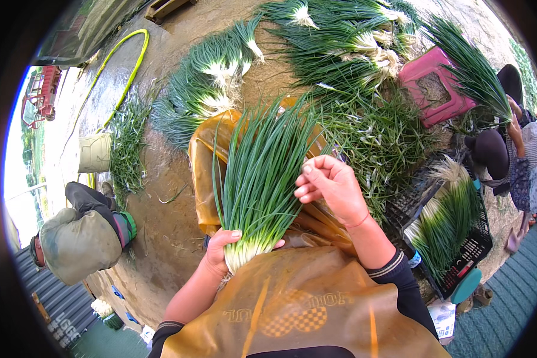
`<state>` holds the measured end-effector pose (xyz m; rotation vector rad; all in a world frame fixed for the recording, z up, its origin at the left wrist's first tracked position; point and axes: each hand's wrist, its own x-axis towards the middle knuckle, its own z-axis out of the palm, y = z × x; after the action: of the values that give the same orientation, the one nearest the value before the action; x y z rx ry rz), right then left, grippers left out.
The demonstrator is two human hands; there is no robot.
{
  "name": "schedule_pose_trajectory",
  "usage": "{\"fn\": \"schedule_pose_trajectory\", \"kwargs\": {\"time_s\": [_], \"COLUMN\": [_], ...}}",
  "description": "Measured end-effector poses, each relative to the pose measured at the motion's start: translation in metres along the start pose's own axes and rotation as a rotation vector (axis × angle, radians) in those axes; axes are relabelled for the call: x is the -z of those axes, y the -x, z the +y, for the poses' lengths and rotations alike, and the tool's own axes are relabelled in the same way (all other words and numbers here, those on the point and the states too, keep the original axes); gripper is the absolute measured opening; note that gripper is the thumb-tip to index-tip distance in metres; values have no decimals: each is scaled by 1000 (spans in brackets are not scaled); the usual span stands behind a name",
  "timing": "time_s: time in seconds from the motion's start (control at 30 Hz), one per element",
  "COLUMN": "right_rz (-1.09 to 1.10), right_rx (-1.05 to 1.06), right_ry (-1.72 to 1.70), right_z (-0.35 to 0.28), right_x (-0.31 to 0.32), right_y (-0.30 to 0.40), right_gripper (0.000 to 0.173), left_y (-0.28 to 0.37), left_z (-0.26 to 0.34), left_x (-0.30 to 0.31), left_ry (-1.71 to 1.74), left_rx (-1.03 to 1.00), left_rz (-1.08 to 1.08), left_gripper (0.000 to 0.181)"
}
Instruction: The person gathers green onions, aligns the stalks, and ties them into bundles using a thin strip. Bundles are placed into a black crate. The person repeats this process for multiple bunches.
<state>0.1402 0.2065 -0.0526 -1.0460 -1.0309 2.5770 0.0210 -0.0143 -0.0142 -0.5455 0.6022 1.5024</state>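
My left hand [223, 250] is wrapped around the pale lower stalks of a large bunch of green onions [262, 174]. Its green leaves fan upward and away from me, over my lap. To the right of those leaves is my right hand [329, 190], fingers curled and thumb against the index finger; I see nothing clearly between them. An orange-brown waterproof apron [313, 286] covers my lap and knees, and the roots of the bunch lie close against it.
Trimmed leaves [376, 147] are heaped right of my knees, beside a black crate [479, 241] of onions. Onion bunches [340, 40] lie ahead, near a pink stool [434, 85]. One person [526, 152] at right holds a bunch; another person [83, 241] sits left, near a yellow hose [138, 58].
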Motion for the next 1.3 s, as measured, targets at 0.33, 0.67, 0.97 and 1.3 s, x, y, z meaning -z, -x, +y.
{"fn": "schedule_pose_trajectory", "kwargs": {"time_s": [0.33,0.67,0.97,1.3], "right_rz": [-99,-13,103,633], "right_rx": [-91,119,295,501], "right_ry": [360,-148,-28,-17], "right_z": [-2,34,38,-28], "right_x": [-21,-35,-39,87], "right_y": [-3,13,11,-42], "right_gripper": [18,11,13,39], "left_y": [-1,3,6,5], "left_z": [3,-4,-6,-2], "left_x": [-11,0,-1,6], "left_ry": [-183,-118,-48,-39], "left_rx": [-46,-68,-77,-23], "left_rz": [-46,-31,-34,-55], "left_gripper": [77,83,84,77]}}
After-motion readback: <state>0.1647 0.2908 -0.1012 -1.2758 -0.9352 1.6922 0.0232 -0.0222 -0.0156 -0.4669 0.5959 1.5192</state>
